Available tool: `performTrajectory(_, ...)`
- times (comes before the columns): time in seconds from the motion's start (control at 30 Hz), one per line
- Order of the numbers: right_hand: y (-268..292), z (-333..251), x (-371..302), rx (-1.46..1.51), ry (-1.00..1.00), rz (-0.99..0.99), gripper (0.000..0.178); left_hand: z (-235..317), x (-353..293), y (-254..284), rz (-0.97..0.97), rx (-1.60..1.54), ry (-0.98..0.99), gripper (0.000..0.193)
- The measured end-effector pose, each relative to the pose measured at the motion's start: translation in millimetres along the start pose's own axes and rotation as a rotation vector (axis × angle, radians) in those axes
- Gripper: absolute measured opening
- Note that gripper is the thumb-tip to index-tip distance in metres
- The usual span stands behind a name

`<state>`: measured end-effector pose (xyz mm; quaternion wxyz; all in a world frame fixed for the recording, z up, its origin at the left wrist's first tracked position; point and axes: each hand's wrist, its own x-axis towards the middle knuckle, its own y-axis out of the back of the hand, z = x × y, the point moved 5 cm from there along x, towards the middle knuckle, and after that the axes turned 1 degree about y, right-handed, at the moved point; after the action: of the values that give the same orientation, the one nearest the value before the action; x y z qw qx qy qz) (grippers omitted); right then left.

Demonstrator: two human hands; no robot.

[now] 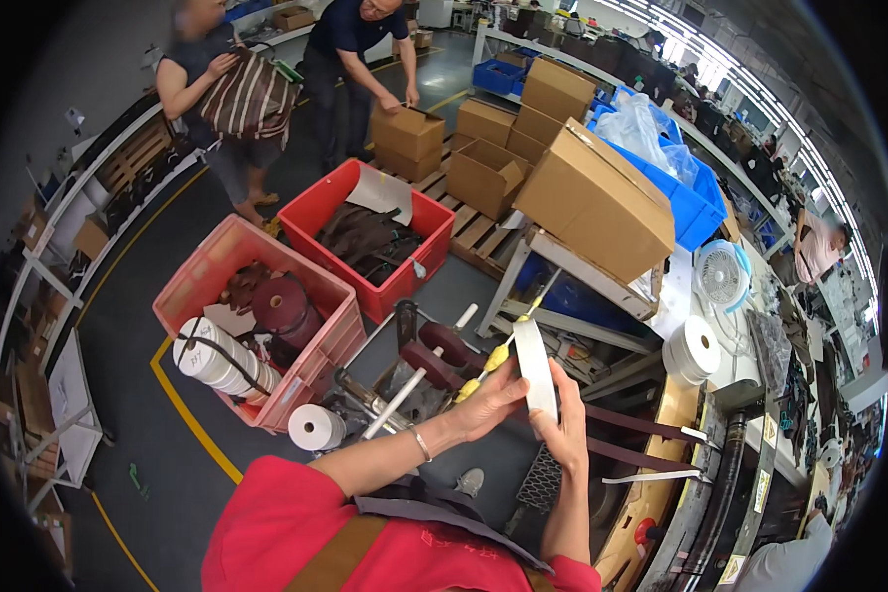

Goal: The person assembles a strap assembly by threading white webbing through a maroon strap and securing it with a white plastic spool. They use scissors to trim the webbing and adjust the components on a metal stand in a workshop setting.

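One left hand (pixel 491 403), one right hand (pixel 565 422), each grip closed on one white roll (pixel 536 360), two red bins (pixel 400 293) beyond

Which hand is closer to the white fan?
Right. In the picture, the right hand is below and left of the white fan; the left hand is farther left.

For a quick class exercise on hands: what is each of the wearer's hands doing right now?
Left hand: closed on the near-left side of the white roll.
Right hand: closed on the same roll, from its right.
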<state>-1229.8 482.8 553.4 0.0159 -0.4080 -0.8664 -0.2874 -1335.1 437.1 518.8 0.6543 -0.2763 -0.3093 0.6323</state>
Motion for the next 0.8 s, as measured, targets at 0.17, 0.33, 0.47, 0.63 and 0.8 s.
performTrajectory(0.17,-9.6,-1.4,-29.6,-0.046,0.043,0.088,0.064,-12.8,-14.1,5.0,-0.012,0.181,-0.068,0.098)
performTrajectory(0.33,-15.3,1.5,-63.1,0.049,0.046,0.260,0.069,-46.3,-23.5,3.2,0.007,0.179,0.058,0.105)
performTrajectory(0.47,-11.6,9.1,-91.6,0.084,0.018,0.277,0.073,-66.0,-36.6,-15.7,-0.055,-0.036,0.135,0.102)
performTrajectory(0.63,13.8,-21.9,-131.0,-0.210,0.068,0.361,0.065,-80.9,-52.6,-42.9,-0.089,-0.128,0.105,0.097)
performTrajectory(0.8,35.6,-75.4,-161.8,-0.537,0.243,0.611,0.032,-63.8,-60.7,-60.4,0.013,0.080,-0.169,0.091)
